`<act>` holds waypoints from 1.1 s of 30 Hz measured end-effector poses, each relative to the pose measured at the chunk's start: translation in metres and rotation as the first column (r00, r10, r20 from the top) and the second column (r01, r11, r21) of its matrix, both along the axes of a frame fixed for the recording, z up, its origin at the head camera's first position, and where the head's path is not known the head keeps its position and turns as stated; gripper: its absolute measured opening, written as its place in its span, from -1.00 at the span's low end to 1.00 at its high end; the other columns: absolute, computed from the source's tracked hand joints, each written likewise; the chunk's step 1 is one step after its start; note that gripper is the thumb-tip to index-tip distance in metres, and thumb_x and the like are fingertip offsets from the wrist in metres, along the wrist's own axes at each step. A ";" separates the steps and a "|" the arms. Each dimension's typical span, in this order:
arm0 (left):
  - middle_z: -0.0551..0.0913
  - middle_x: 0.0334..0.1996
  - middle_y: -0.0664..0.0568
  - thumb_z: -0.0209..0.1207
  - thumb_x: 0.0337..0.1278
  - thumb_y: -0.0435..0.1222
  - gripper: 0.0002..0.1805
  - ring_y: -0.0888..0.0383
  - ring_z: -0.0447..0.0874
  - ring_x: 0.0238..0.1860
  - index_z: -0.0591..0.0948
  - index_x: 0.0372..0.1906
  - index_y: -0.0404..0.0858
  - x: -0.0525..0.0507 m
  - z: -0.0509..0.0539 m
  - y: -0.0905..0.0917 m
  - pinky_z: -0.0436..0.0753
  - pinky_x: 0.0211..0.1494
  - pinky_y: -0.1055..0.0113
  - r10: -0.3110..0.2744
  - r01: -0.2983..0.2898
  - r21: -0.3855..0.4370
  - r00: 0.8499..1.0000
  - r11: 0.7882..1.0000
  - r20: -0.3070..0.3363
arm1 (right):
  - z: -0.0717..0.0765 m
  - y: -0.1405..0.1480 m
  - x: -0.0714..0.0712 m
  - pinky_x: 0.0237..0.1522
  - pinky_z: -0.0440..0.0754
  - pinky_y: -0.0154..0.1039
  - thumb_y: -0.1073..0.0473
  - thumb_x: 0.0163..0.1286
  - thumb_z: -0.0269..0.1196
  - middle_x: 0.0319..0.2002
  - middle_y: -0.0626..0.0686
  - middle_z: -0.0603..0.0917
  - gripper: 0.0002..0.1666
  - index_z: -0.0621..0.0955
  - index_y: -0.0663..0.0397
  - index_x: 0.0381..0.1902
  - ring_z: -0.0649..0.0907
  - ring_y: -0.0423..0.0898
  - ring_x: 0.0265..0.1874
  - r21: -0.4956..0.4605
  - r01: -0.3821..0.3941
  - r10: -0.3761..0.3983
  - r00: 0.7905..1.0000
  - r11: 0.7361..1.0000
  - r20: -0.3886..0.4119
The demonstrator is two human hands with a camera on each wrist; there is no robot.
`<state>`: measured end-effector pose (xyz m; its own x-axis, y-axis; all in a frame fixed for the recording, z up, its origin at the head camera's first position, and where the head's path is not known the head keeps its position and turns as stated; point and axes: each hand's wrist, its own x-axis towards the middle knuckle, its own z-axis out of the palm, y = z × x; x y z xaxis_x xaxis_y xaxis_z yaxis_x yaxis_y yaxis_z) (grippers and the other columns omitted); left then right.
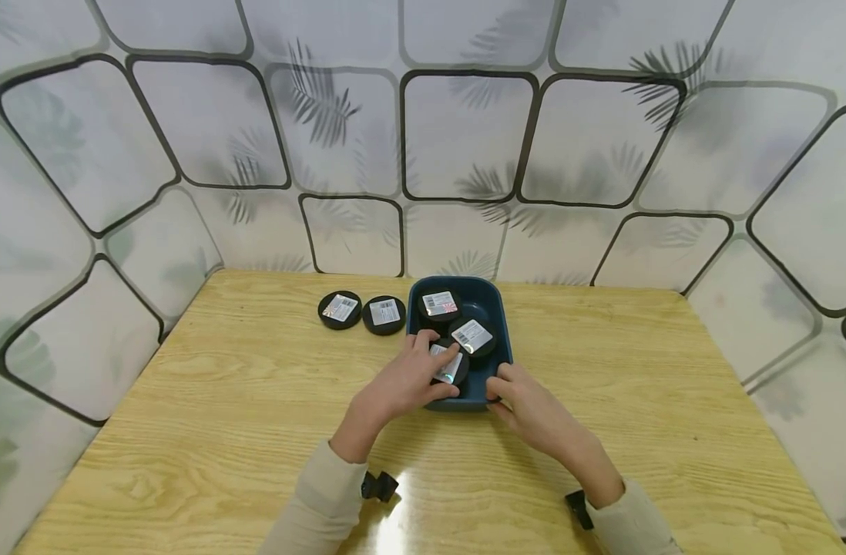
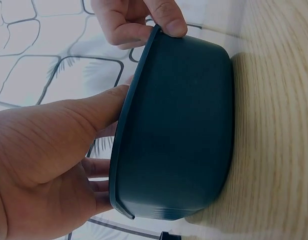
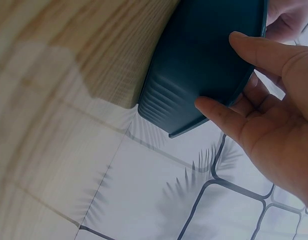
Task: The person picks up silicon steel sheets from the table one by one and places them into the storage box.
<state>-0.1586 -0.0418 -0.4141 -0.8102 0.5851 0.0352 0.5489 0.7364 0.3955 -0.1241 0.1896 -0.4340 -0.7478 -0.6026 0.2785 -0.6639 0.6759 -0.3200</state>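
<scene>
A dark blue plastic bin (image 1: 470, 406) stands on the table, holding three flat, round black discs with white barcode labels. My left hand (image 1: 402, 378) reaches over its near left rim and holds the nearest disc (image 1: 459, 375), thumb and fingers spread about its edge. In the left wrist view the bin's wall hides those fingertips and the disc. Beyond it in the bin lie a second disc (image 1: 484, 347) and, at the far left corner, a third disc (image 1: 440, 314). With thumb and fingers, my right hand (image 1: 534, 408) pinches the rim at the near right corner.
Left of the bin, two more labelled black discs lie side by side on the wooden table (image 1: 256, 408): an outer one (image 1: 331, 317) and an inner one (image 1: 384, 329). A patterned curtain (image 1: 464, 139) rises behind the table and along its sides.
</scene>
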 end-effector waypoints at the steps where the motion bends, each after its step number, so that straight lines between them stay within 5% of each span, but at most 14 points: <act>1: 0.24 0.36 -0.38 0.27 0.25 -0.01 -0.30 -0.28 0.23 0.33 0.42 0.42 -0.20 0.000 0.000 0.000 0.53 0.22 0.04 0.003 -0.003 -0.001 1.000 1.000 0.000 | 0.000 0.000 0.000 -0.36 0.42 -0.32 0.39 0.11 0.46 -0.43 -0.14 0.37 -0.67 0.53 -0.05 -0.48 0.36 -0.20 -0.39 0.001 -0.001 0.001 1.000 1.000 -0.001; 33: 0.29 0.34 -0.33 0.27 0.23 0.05 -0.31 -0.25 0.28 0.32 0.46 0.37 -0.18 0.002 0.002 0.000 0.49 0.27 0.02 0.040 -0.040 -0.001 0.999 0.999 0.007 | 0.000 0.001 0.000 -0.33 0.45 -0.31 0.35 0.15 0.45 -0.41 -0.16 0.37 -0.74 0.57 -0.04 -0.44 0.37 -0.21 -0.37 0.006 0.023 -0.023 0.999 1.000 0.048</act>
